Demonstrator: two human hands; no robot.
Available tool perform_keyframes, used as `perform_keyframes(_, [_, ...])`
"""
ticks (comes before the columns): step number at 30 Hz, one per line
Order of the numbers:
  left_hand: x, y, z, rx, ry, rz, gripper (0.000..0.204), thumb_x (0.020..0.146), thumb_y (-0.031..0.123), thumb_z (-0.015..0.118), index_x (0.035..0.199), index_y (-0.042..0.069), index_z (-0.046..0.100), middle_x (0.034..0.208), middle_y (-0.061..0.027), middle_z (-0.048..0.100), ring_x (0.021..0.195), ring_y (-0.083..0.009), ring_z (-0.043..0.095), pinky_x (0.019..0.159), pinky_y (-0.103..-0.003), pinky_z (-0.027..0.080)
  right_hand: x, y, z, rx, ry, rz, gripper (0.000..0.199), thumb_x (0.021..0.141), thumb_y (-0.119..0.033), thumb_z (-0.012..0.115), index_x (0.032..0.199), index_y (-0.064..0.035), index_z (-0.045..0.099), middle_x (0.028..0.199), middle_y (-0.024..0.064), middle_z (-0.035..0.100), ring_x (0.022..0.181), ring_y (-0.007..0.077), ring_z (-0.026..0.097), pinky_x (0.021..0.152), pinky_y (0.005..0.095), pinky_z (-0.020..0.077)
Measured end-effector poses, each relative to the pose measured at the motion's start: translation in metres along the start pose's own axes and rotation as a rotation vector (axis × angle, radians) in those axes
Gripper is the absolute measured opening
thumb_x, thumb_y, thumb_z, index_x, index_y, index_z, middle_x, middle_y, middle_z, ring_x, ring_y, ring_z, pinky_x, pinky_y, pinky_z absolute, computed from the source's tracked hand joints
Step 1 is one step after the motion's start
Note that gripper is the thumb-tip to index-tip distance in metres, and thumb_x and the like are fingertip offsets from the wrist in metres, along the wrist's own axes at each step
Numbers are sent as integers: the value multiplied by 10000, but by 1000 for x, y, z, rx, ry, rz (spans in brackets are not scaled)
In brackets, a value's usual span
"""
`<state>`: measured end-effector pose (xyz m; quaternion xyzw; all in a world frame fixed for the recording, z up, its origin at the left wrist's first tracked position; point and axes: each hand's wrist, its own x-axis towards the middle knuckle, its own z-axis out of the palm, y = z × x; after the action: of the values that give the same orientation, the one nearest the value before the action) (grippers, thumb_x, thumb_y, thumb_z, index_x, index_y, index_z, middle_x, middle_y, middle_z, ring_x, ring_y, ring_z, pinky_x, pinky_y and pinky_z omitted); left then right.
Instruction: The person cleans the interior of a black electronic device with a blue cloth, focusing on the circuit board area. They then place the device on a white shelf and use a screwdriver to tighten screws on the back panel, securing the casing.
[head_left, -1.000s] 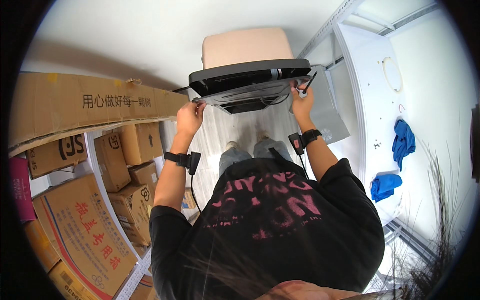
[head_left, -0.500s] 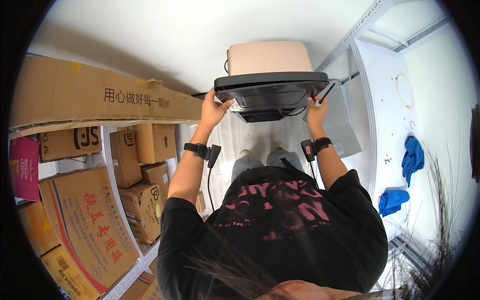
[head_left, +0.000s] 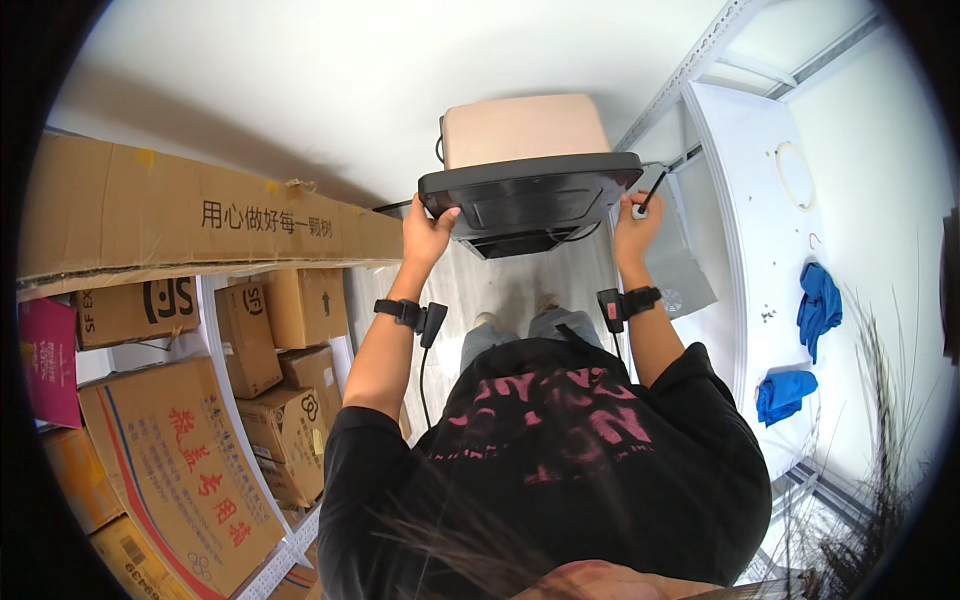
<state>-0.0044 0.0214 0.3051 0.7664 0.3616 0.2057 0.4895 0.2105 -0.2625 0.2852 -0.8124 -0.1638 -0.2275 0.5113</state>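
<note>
Ahead of the black shirt (head_left: 560, 440), at 11 o'clock, the left edge of a black rim (head_left: 530, 169) is pinched by the left hand (head_left: 428, 232), its fingers curled round the outside and its thumb laid underneath. At 1 o'clock, a slim dark-shafted tool (head_left: 656, 188) is gripped in the folded fingers of the right hand (head_left: 635, 232); whether the rim is also touched there cannot be told. At 12 o'clock, the black panel (head_left: 520, 207), tilted away with a gap one second ago, is now held close up against the rim. Beyond, a pale pink container (head_left: 525, 130) is seen before the white wall (head_left: 400, 70).
</note>
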Motion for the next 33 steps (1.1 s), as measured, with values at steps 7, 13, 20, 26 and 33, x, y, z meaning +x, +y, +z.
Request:
perform_keyframes(7, [-6, 12, 1, 34, 14, 34, 485, 800, 232, 794, 1138, 9, 528, 843, -175, 693, 645, -271, 684, 642, -365, 527, 44, -118, -27, 29, -306, -327, 620, 706, -187, 843, 1258, -71, 585, 1392, 162, 469, 1067, 346, 595, 827, 413, 526])
perform_keyframes(13, [-8, 10, 0, 51, 4, 52, 454, 795, 222, 794, 1106, 14, 536, 875, -193, 682, 658, -297, 675, 651, -380, 527, 32, -143, -4, -133, -551, -281, 707, 718, -314, 820, 1331, -116, 528, 1473, 133, 398, 1060, 383, 622, 811, 428, 554])
perform_keyframes(20, [-2, 28, -17, 176, -67, 105, 501, 768, 231, 809, 1124, 12, 534, 973, -192, 660, 865, -350, 656, 773, -424, 513, 20, -133, 16, -190, -458, -237, 626, 697, -278, 838, 1239, -100, 579, 1383, 94, 501, 1076, 327, 624, 799, 403, 558])
perform_keyframes(26, [-12, 106, -39, 481, 167, 693, 538, 684, 188, 827, 1140, 54, 575, 1182, -153, 560, 1097, -355, 521, 928, -440, 427, 18, -125, 16, -205, -363, -309, 612, 695, -298, 834, 1222, -100, 593, 1367, 88, 516, 1057, 321, 633, 789, 391, 558])
perform_keyframes(33, [0, 132, -6, 679, 3, 809, 501, 653, 219, 852, 1076, 96, 613, 1059, -100, 557, 979, -305, 521, 838, -408, 443, 14, -127, 16, -157, -355, -311, 616, 700, -320, 820, 1226, -120, 571, 1373, 97, 505, 910, 342, 659, 735, 399, 554])
